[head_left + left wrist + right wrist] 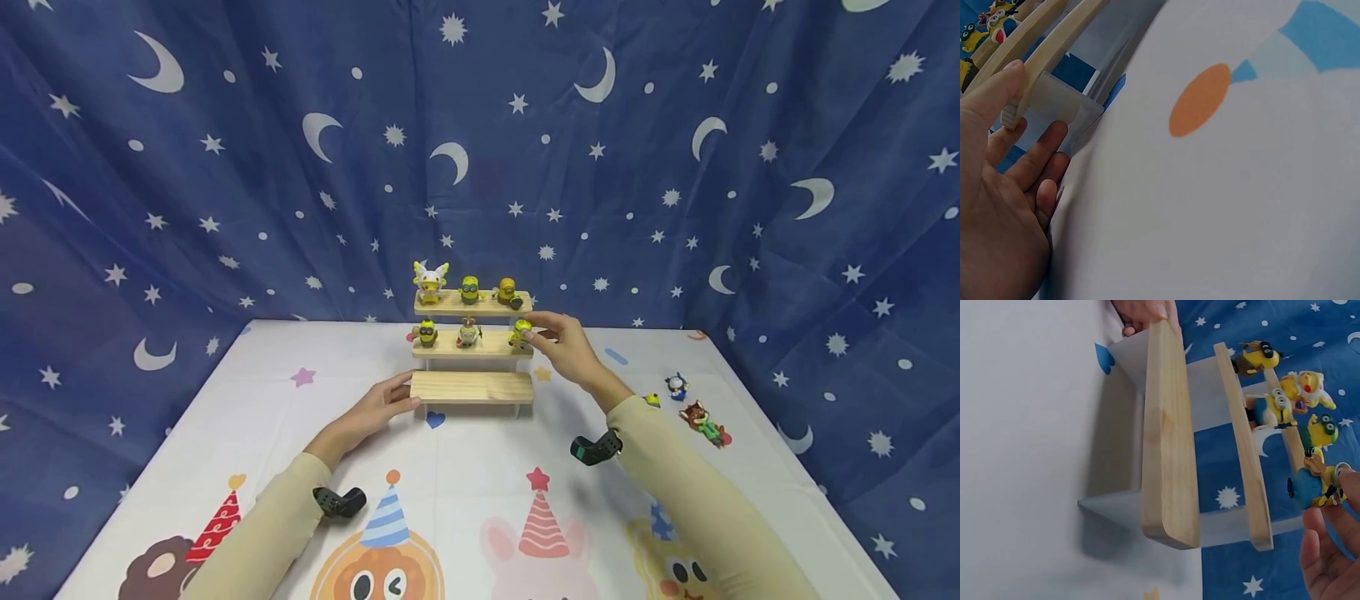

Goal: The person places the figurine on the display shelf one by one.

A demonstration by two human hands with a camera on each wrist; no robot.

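Observation:
A three-tier wooden display shelf [471,387] stands on the table, with clear side supports. My left hand [375,408] holds the left end of its lowest board, thumb on top and fingers below. At the right end of the middle board, my right hand [568,350] pinches a yellow minion figurine [1311,487] in blue overalls. That board also carries a minion with a crown [468,333] and a dark-clothed minion [426,333]. On the top board are a white-and-yellow horned figurine [430,282] and two minions, one greenish [470,289], one yellow-brown [507,292].
Right of the shelf, a fox figurine in green [705,423] lies on the table near a small blue-and-white figurine [677,387]. Another yellow figurine [652,400] is partly hidden by my right sleeve. A blue star-and-moon curtain [495,183] hangs behind the patterned white tablecloth [300,433].

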